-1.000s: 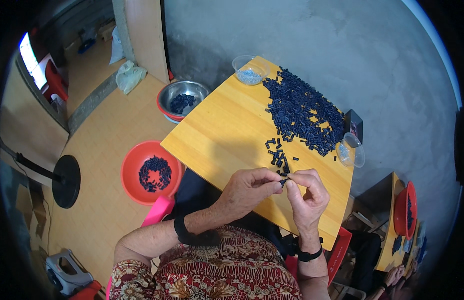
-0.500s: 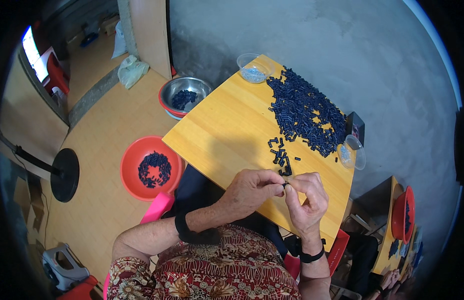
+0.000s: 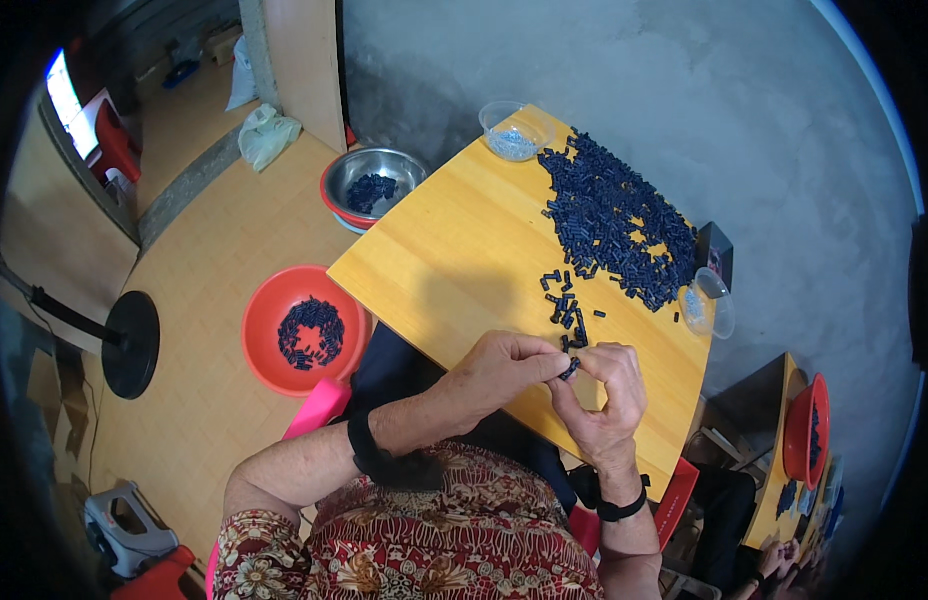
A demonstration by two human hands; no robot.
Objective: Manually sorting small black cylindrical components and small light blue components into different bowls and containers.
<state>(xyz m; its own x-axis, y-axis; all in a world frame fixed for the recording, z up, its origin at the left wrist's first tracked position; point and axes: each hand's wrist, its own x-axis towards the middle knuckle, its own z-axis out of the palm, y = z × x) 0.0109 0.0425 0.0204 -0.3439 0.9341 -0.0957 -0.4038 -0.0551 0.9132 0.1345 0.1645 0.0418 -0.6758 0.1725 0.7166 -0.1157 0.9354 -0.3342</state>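
My left hand (image 3: 492,378) and my right hand (image 3: 606,408) meet above the near edge of the yellow wooden table (image 3: 424,260). Between their fingertips is a small black cylindrical piece (image 3: 570,370), partly covered by the fingers. Both hands are closed in a pinch on it. Just beyond the fingers lies a loose group of similar black pieces (image 3: 566,305). Farther back, a large heap of black pieces (image 3: 614,220) spreads toward the wall. Clear plastic bowls with tiny pale silvery parts stand at the far corner (image 3: 512,145) and at the right edge (image 3: 695,308).
A red basin (image 3: 256,345) with black pieces sits left of the table; a steel bowl (image 3: 412,172) holds more behind it. A dark box (image 3: 715,250) is near the wall. At lower right, another person's hands (image 3: 779,558) show by a second table with a red basin (image 3: 796,430).
My fingertips have shifted slightly left, and more of the black piece shows between them. The view has moved a little. The other person's hands at lower right have changed position.
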